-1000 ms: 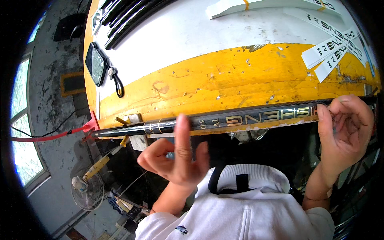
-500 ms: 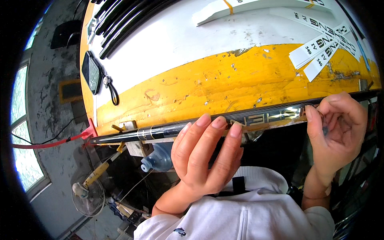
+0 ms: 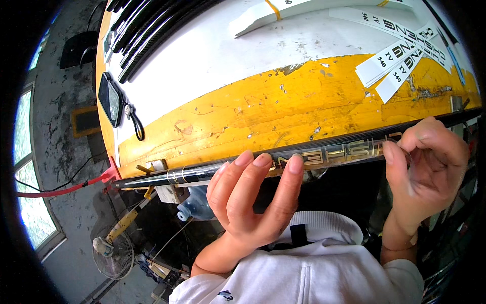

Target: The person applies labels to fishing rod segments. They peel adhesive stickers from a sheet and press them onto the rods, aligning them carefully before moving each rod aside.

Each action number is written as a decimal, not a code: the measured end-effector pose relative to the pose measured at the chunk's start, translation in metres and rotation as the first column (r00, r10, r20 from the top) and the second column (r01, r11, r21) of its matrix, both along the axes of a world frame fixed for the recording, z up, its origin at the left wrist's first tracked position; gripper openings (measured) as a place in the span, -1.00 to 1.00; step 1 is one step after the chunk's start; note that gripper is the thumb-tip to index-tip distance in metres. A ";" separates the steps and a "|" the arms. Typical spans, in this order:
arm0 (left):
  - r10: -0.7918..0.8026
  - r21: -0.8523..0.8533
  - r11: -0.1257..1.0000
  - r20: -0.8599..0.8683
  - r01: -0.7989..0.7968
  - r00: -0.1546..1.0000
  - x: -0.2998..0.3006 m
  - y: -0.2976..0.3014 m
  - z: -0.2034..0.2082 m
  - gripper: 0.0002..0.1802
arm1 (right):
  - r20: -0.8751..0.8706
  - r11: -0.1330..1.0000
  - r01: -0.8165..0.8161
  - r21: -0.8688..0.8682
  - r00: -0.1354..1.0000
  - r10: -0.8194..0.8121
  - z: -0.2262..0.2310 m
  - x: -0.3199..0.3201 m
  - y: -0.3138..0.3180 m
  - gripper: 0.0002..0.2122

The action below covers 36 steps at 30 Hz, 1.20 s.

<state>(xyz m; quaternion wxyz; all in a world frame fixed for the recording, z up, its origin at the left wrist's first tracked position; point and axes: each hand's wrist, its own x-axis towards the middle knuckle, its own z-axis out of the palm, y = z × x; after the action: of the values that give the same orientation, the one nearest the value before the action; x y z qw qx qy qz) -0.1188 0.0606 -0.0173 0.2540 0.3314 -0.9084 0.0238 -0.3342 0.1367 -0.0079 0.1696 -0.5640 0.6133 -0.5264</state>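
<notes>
A long black carbon rod (image 3: pixel 202 175) lies along the near edge of the workbench. Clear film with gold lettering, a decal strip (image 3: pixel 349 152), runs along its near side. My left hand (image 3: pixel 248 202) grips the rod just left of the lettering, fingertips over the top and thumb hidden below. At the strip's right end, the thumb and forefinger of my right hand (image 3: pixel 428 175) are pinched together on the film. Its other fingers are curled.
Several black tubes (image 3: pixel 152 40) lie at the far left of the yellow-and-white bench (image 3: pixel 228 116). White printed strips (image 3: pixel 390 71) cross at the right. A dark pendant (image 3: pixel 112 101) with a cord sits at the left edge. A red clamp (image 3: pixel 110 172) is by the rod's left end.
My left hand has shifted slightly left along the rod, its forefinger now apart from the other fingers. More gold lettering shows. My right hand keeps its pinch at the strip's end.
</notes>
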 end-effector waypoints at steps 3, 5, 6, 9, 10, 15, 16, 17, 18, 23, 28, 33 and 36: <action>0.007 0.010 1.000 -0.014 -0.007 1.000 -0.001 0.001 0.000 -0.58 | -0.069 0.999 0.040 0.033 0.997 -0.038 0.000 0.002 0.001 -0.52; 0.008 0.009 1.000 -0.017 -0.008 1.000 -0.001 0.001 0.000 -0.58 | -0.101 0.996 0.069 0.050 0.993 -0.063 -0.001 0.003 0.001 -0.52; 0.010 0.010 1.000 -0.018 -0.010 1.000 -0.001 0.001 -0.001 -0.57 | -0.104 0.995 0.077 0.057 0.992 -0.071 -0.001 0.003 0.000 -0.52; 0.013 0.018 1.000 -0.008 -0.013 1.000 -0.001 0.002 -0.001 -0.58 | -0.110 0.993 0.095 0.064 0.990 -0.088 -0.002 0.004 -0.001 -0.52; 0.009 0.016 1.000 -0.013 -0.009 1.000 -0.001 0.002 -0.001 -0.58 | -0.128 0.992 0.099 0.077 0.988 -0.088 -0.002 0.004 -0.002 -0.52; 0.017 0.026 1.000 0.002 -0.017 1.000 0.000 0.002 -0.002 -0.58 | -0.168 0.994 0.074 0.082 0.984 -0.059 0.000 0.001 -0.002 -0.51; 0.011 0.026 1.000 -0.001 -0.011 1.000 0.000 0.002 -0.002 -0.58 | -0.189 0.993 0.071 0.094 0.981 -0.052 0.000 0.001 -0.001 -0.51; 0.008 0.028 1.000 -0.004 -0.008 1.000 0.000 0.002 -0.001 -0.58 | -0.178 0.995 0.054 0.086 0.983 -0.038 0.000 0.000 -0.001 -0.51; 0.012 0.041 0.999 0.004 -0.012 1.000 0.000 0.002 -0.001 -0.58 | -0.171 0.995 0.053 0.080 0.984 -0.038 -0.001 -0.001 0.000 -0.51; -0.006 0.011 1.000 0.038 0.006 0.999 -0.001 0.003 0.000 -0.56 | -0.173 0.997 0.041 0.061 0.984 -0.029 -0.001 -0.001 -0.002 -0.51; 0.003 0.013 1.000 0.067 -0.004 0.998 -0.002 0.003 0.000 -0.55 | -0.189 0.997 0.019 0.081 0.982 -0.003 0.002 -0.003 -0.003 -0.50; 0.005 0.038 0.999 0.033 -0.006 0.999 -0.003 0.004 -0.001 -0.55 | -0.172 0.997 -0.003 0.080 0.985 0.017 -0.003 -0.005 0.005 -0.48; -0.003 0.035 0.999 0.025 0.002 1.000 -0.002 0.003 -0.003 -0.53 | -0.092 0.997 -0.076 0.032 0.993 0.078 0.001 -0.008 0.001 -0.48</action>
<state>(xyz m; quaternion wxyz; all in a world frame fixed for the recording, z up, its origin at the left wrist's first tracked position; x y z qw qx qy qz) -0.1208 0.0635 -0.0199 0.2369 0.3345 -0.9121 0.0114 -0.3424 0.1376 -0.0065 0.1689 -0.6086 0.6056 -0.4840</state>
